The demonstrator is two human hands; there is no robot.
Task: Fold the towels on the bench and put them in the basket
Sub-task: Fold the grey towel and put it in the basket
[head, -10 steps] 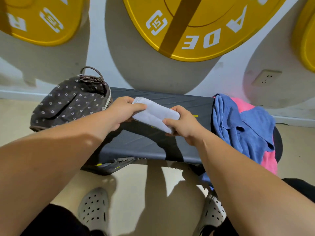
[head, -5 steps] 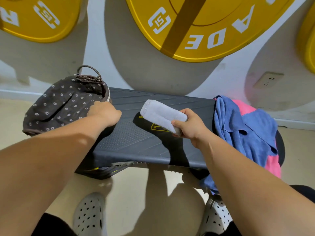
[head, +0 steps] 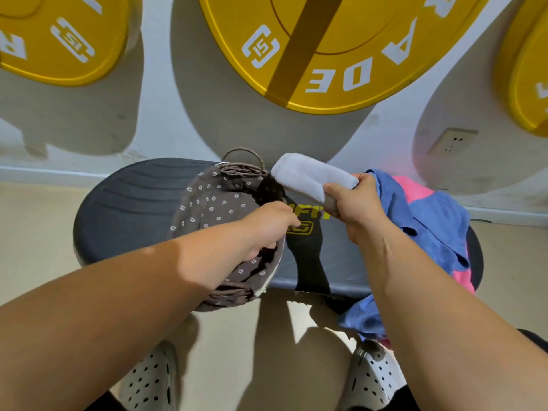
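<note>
A folded white towel (head: 308,178) is held up above the bench (head: 124,203) by my right hand (head: 353,203), which grips its near end. My left hand (head: 267,226) grips the right rim of the brown flower-print basket (head: 213,203), which stands tilted on the middle of the dark grey bench. The towel's far end hangs just right of the basket's back rim and loop handle. A blue towel (head: 427,226) lies crumpled over a pink towel (head: 462,277) at the bench's right end, spilling over the front edge.
Big yellow weight plates (head: 341,54) hang on the white wall behind the bench, with a wall socket (head: 452,142) at the right. My two white clog shoes (head: 148,381) stand on the beige floor below the bench's front edge.
My left hand let go of the white towel, took the basket's rim and pulled the basket rightward onto the bench's middle. My right hand lifted the folded towel toward the basket.
</note>
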